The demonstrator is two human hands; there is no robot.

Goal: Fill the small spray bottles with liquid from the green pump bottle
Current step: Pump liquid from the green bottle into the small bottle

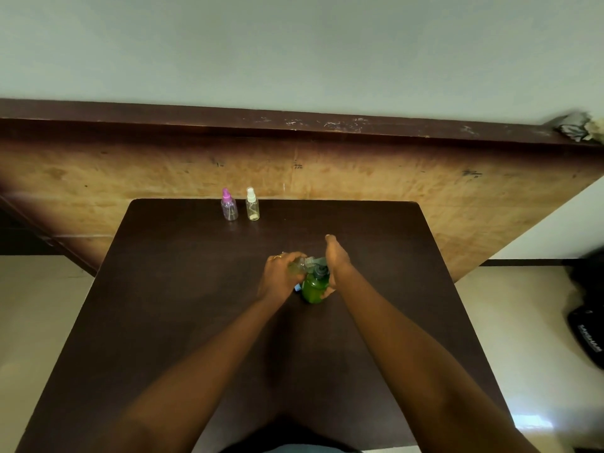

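While the left hand (pixel 277 276) is gripping a little clear bottle (pixel 297 268), fingers curled round it, it's holding it tilted right up against the pump spout of the green bottle (pixel 313 290). That green bottle is standing upright about mid-worktop (pixel 196 289), a bit right of centre. The right hand (pixel 338 261) is lying over the pump head, fingers stretched out straight and pointing to the far side, not clenching anything, and the thumb is sitting low beside the green body. Can't really tell how much liquid is sitting in the clear bottle, it's too blurry.

Over at the far edge, two more spray bottles are standing upright just beside each other, well apart from the hands: a pink bottle (pixel 228 208) on the left and a white bottle (pixel 252 208) on the right. Some small blue bit (pixel 297 288) is peeking out just left of the green bottle's base, mostly hidden by the left hand.
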